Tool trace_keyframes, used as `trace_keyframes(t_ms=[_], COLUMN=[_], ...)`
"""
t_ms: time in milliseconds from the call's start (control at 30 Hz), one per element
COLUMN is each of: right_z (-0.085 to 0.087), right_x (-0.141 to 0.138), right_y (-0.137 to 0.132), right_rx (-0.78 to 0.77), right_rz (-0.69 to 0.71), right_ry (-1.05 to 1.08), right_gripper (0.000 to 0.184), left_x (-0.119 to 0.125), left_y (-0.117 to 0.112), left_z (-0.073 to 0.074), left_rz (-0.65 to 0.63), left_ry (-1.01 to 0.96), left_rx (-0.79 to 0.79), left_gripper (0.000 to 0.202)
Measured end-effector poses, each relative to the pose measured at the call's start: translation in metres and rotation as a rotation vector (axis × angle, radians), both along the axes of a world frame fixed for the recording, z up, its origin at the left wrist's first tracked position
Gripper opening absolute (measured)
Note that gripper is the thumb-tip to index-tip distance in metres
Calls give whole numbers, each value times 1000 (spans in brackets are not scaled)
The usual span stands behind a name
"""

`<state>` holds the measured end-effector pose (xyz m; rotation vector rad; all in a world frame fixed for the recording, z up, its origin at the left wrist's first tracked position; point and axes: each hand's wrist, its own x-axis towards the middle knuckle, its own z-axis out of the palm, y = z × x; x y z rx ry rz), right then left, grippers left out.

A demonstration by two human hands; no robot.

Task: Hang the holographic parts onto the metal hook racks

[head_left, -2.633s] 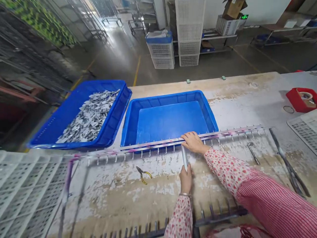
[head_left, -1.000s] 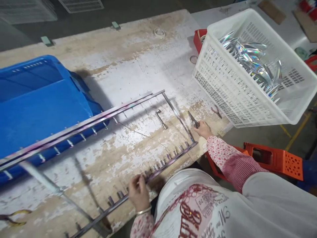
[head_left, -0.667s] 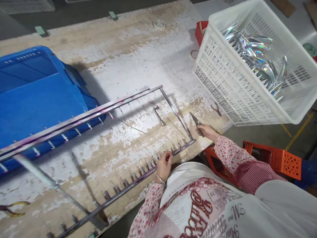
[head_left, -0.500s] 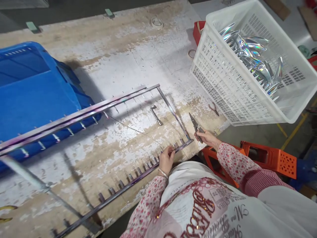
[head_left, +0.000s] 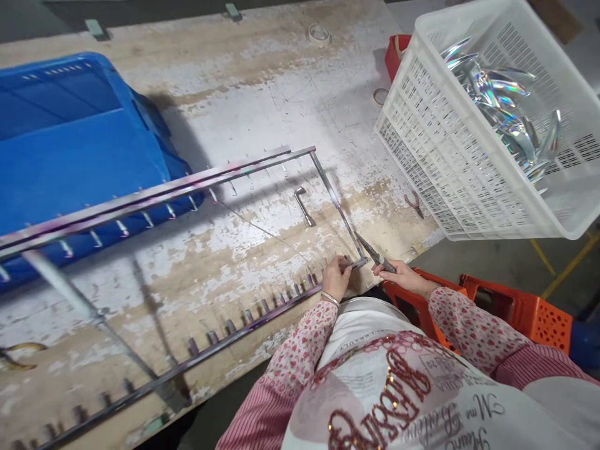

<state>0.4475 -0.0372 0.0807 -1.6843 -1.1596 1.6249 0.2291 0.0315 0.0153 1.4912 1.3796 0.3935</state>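
A long metal rack [head_left: 262, 320], stained purple and set with short pegs, lies across the table. At the right end of its near bar is my left hand [head_left: 335, 279], the fingers closed in a pinch; what sits between them is hidden. My right hand [head_left: 404, 277] is wrapped round the handles of long-nose pliers [head_left: 371, 251]. The pliers' jaws point up and left, close beside the rack's right corner. A socket wrench [head_left: 304, 207] with a bent end lies on the table inside the rack's frame.
A white perforated crate [head_left: 412, 125] holding shiny silver curved pieces [head_left: 509, 84] stands at the right. A blue bin [head_left: 70, 150] is at the left. Small pliers [head_left: 414, 205], tape rolls [head_left: 319, 34] and a red box [head_left: 396, 56] are on the worn table [head_left: 262, 100]. Orange stools [head_left: 529, 306] stand below.
My left hand has slid right along the near bar towards its end. The pliers in my right hand are tilted lower, with their jaws now nearer the rack's corner. The view has shifted slightly.
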Motion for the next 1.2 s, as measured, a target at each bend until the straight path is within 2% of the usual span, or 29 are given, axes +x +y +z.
trace_keyframes(t_ms=[133, 233, 400, 633, 767, 933, 1067, 1200], right_z=[-4, -7, -6, 21, 35, 46, 56, 56], right_x=[-8, -14, -15, -13, -12, -13, -18, -14], right_y=[1, 5, 20, 60, 81, 96, 100, 92], right_rx=[116, 195, 334, 492, 600, 729, 653, 409], right_rz=[150, 275, 512, 849, 972, 1096, 1198, 1165], right_ry=[-129, -237, -520, -948, -1059, -1151, -1186, -1086], right_gripper=[29, 25, 23, 28, 27, 23, 23, 21], left_x=[-46, -64, -51, -45, -44, -40, -39, -42], left_y=[-5, -4, 2, 1, 1, 4, 6, 5], left_z=[1, 0, 3, 0, 4, 16, 19, 13], left_rz=[83, 68, -106, -168, -228, -309, -369, -383], left_ry=[168, 251, 395, 392, 457, 568, 618, 598], left_rx=[74, 49, -14, 104, 157, 142, 144, 163], left_gripper=[20, 26, 28, 28, 32, 37, 37, 35])
